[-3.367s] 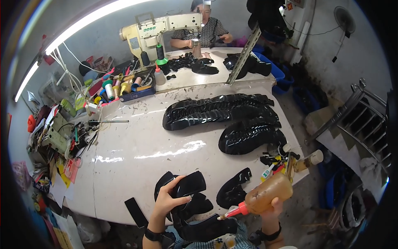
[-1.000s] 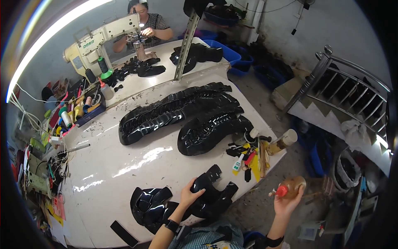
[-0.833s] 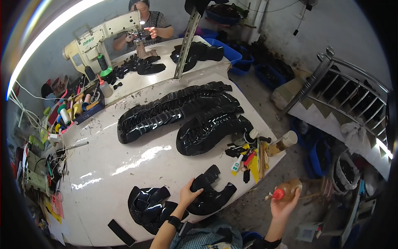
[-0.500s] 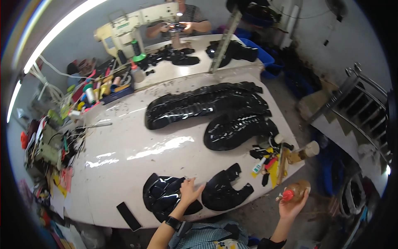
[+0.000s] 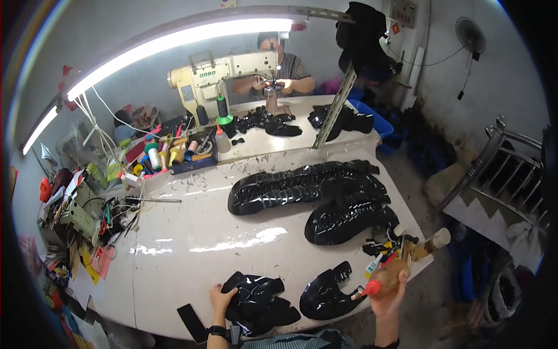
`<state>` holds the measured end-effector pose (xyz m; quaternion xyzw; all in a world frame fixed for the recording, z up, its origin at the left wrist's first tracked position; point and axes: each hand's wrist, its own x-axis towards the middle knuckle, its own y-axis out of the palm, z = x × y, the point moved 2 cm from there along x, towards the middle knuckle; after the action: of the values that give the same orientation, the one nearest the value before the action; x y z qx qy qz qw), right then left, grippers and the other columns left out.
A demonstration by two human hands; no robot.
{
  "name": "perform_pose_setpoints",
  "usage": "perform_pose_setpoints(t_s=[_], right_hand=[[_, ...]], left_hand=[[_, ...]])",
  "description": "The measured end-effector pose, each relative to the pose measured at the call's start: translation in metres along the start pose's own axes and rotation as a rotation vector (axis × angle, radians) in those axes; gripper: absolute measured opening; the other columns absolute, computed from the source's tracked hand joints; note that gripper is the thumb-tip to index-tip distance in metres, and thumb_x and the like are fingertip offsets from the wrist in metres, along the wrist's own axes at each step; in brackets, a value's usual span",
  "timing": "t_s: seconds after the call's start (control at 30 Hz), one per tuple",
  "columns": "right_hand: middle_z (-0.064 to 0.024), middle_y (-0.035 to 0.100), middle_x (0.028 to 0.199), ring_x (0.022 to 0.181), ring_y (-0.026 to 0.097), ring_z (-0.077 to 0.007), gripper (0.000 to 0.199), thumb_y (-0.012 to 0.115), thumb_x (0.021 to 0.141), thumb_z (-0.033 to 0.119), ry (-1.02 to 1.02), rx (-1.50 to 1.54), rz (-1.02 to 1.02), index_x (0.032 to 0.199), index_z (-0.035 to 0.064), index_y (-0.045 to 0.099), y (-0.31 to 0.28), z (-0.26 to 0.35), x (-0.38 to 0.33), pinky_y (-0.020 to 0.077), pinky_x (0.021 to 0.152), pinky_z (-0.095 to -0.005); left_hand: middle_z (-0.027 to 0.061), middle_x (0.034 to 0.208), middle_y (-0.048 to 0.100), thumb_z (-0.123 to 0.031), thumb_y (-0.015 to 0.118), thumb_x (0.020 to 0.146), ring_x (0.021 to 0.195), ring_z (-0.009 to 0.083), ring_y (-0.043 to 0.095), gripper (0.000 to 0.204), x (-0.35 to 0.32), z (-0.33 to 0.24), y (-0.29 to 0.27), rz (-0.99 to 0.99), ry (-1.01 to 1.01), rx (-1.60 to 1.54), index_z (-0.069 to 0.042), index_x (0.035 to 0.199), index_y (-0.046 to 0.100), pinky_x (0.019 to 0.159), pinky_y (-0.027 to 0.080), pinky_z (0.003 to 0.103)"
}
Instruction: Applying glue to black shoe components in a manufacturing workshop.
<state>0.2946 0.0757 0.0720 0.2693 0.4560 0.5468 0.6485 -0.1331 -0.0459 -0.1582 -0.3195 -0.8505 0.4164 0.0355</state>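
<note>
My right hand [image 5: 388,296] is wrapped round a squeeze bottle [image 5: 390,274] with brownish contents and a red cap. The bottle is tilted, its nozzle pointing left over a curved, glossy black shoe upper [image 5: 321,296] near the table's front edge. Left of that lies a small pile of similar black shoe uppers [image 5: 261,302]. At the pile's left edge my left hand [image 5: 221,299] grips a piece, thumb on top; some fingertips are hidden. A dark phone [image 5: 192,323] lies beside that wrist.
Long overlapping rows of black uppers [image 5: 279,189] lie across the white table [image 5: 174,279]. Loose tools and a jar [image 5: 430,244] crowd its right corner. Clutter [image 5: 87,209] lines the left side. Behind, a co-worker [image 5: 296,70] sits at a sewing machine [image 5: 226,67]; a metal post [image 5: 334,107] rises there.
My left hand has moved left from the pile's right side to its left edge. My right hand has brought the bottle leftward, over the table's edge. The view has tilted up.
</note>
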Motion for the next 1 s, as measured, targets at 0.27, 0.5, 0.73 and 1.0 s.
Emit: perform_pose_setpoints(t_s=[0.27, 0.5, 0.73, 1.0], right_hand=[[-0.0059, 0.056, 0.098, 0.085, 0.057, -0.0228, 0.048, 0.051, 0.080, 0.045, 0.035, 0.039, 0.016, 0.112, 0.0091, 0.047, 0.002, -0.007, -0.011, 0.0521, 0.066, -0.0385], [-0.0059, 0.054, 0.099, 0.089, 0.053, -0.0217, 0.047, 0.050, 0.081, 0.045, 0.037, 0.043, 0.131, 0.111, 0.0092, 0.047, 0.016, -0.015, -0.011, 0.0470, 0.072, -0.0393], [-0.0086, 0.050, 0.109, 0.100, 0.051, -0.0235, 0.062, 0.054, 0.078, 0.045, -0.304, -0.201, 0.190, 0.123, 0.0075, 0.035, 0.041, -0.014, -0.015, 0.0415, 0.086, -0.0418], [-0.0145, 0.046, 0.114, 0.100, 0.050, -0.0295, 0.069, 0.055, 0.075, 0.047, -0.375, -0.409, 0.310, 0.125, 0.0053, 0.032, 0.045, -0.010, -0.030, 0.0439, 0.083, -0.0422]], left_hand=[[0.0153, 0.081, 0.057, -0.018, 0.069, 0.048, 0.074, 0.0283, 0.056, 0.052, -0.003, -0.060, -0.076, -0.078, 0.196, -0.165, 0.003, 0.093, 0.052, 0.070, 0.046, 0.034], [0.0102, 0.102, 0.055, -0.008, 0.074, 0.055, 0.093, 0.0182, 0.054, 0.064, -0.073, -0.154, -0.111, 0.541, 0.229, -0.717, -0.002, 0.114, 0.050, 0.082, 0.042, 0.028], [0.0093, 0.110, 0.052, -0.006, 0.075, 0.055, 0.100, 0.0150, 0.049, 0.067, -0.145, -0.216, -0.109, 0.981, 0.304, -0.791, -0.001, 0.116, 0.048, 0.090, 0.035, 0.026], [0.0104, 0.106, 0.055, -0.008, 0.075, 0.055, 0.097, 0.0156, 0.051, 0.064, -0.168, -0.234, -0.121, 1.013, 0.355, -0.800, 0.001, 0.114, 0.050, 0.088, 0.038, 0.027]])
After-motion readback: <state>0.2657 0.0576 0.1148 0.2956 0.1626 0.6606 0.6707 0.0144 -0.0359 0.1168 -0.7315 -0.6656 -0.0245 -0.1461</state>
